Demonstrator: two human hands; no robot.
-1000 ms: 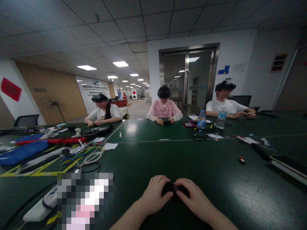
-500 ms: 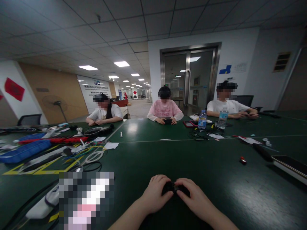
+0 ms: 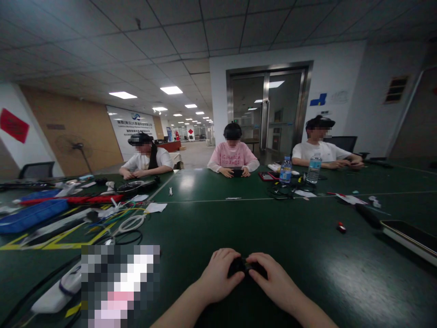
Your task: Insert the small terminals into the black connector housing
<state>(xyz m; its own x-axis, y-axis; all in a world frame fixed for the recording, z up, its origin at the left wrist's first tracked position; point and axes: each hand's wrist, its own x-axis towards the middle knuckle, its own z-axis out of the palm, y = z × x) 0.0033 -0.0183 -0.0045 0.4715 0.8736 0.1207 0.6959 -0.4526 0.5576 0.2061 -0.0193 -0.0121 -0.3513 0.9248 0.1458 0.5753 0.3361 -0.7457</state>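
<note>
A small black object is held between my two hands just above or on the dark green tabletop, near the bottom middle of the view. My left hand curls round its left side, thumb at the front and fingers over the top. Its right side is gripped by my right hand in the same way, fingers on top and thumb nearer me. Most of the object is covered by my fingers, so its kind cannot be made out.
Cables, a blue tray and a white power strip lie to the left. On the right are a small red-and-black item and a phone-like slab. Two bottles stand farther back. Three people wearing headsets sit across the table.
The whole view has shifted slightly, with everything a little farther left in it. Both hands keep the same grip on the black object.
</note>
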